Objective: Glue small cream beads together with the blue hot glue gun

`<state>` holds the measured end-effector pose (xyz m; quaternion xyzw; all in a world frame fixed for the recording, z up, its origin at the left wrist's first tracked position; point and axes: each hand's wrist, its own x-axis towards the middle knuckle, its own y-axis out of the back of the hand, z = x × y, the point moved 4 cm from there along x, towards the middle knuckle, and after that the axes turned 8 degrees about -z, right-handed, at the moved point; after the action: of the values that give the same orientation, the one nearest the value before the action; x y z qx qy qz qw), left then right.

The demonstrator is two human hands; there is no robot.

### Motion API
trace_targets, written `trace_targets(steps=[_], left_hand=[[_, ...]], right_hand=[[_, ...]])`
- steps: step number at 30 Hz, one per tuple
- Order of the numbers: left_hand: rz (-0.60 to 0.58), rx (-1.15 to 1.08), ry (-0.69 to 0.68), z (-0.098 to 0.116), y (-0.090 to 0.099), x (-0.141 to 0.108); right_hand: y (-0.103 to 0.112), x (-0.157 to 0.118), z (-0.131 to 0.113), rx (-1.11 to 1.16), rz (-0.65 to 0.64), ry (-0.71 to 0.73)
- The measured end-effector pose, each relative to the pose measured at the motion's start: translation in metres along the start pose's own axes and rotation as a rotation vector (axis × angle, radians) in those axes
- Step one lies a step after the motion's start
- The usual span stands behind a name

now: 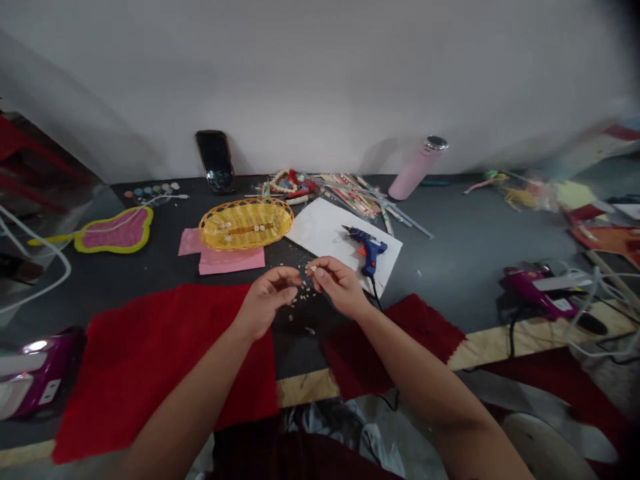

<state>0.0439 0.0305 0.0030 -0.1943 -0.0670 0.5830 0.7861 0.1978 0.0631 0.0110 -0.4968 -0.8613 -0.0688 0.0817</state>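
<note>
Over the dark tabletop, my right hand [339, 285] pinches a small cream-coloured piece [313, 269] between thumb and fingertips. Facing it from the left is my left hand [267, 299], its fingers curved and the thumb apart from them, with nothing visible between. Small pale bits [305, 291] lie scattered on the table beneath and between both hands. Just right of my right hand, a blue glue gun [371, 253] rests on a white sheet [320, 223]. Beyond my left hand stands a yellow woven basket [210, 237] with a few small pale pieces in it.
Pink paper [233, 262] lies under the basket. Red cloths [165, 347] hang over the front edge. Along the wall are a phone [216, 162], glue sticks [350, 193] and a pink bottle [415, 168]. Purple irons [543, 290] with cables sit at both sides.
</note>
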Motion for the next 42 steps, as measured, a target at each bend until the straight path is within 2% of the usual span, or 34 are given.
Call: trace_targets(steps=[6,10,13,21,27,31,37,42], left_hand=[[-0.001,-0.041,0.07,-0.004,-0.001,0.001],[0.019,0.026,0.077,-0.005,0.001,0.001],[0.029,0.038,0.096,-0.005,0.001,0.001],[0.046,-0.131,0.121,-0.005,-0.001,0.0],[0.068,-0.099,0.133,-0.009,0.001,0.001],[0.062,-0.063,0.132,-0.009,-0.001,0.001],[0.053,-0.025,0.139,-0.01,-0.003,0.0],[0.071,-0.047,0.169,-0.007,-0.005,0.0]], right_hand=[[-0.009,-0.001,-0.014,-0.378,-0.124,0.226],[-0.013,-0.001,-0.014,-0.494,-0.162,0.278],[-0.012,-0.002,-0.012,-0.517,-0.16,0.276],[-0.01,-0.003,-0.014,-0.482,-0.096,0.243],[-0.01,-0.004,-0.013,-0.516,-0.02,0.29],[-0.01,-0.003,-0.017,-0.54,-0.026,0.335],[-0.011,-0.003,-0.017,-0.613,-0.121,0.242],[0.0,-0.006,-0.009,-0.577,-0.026,0.094]])
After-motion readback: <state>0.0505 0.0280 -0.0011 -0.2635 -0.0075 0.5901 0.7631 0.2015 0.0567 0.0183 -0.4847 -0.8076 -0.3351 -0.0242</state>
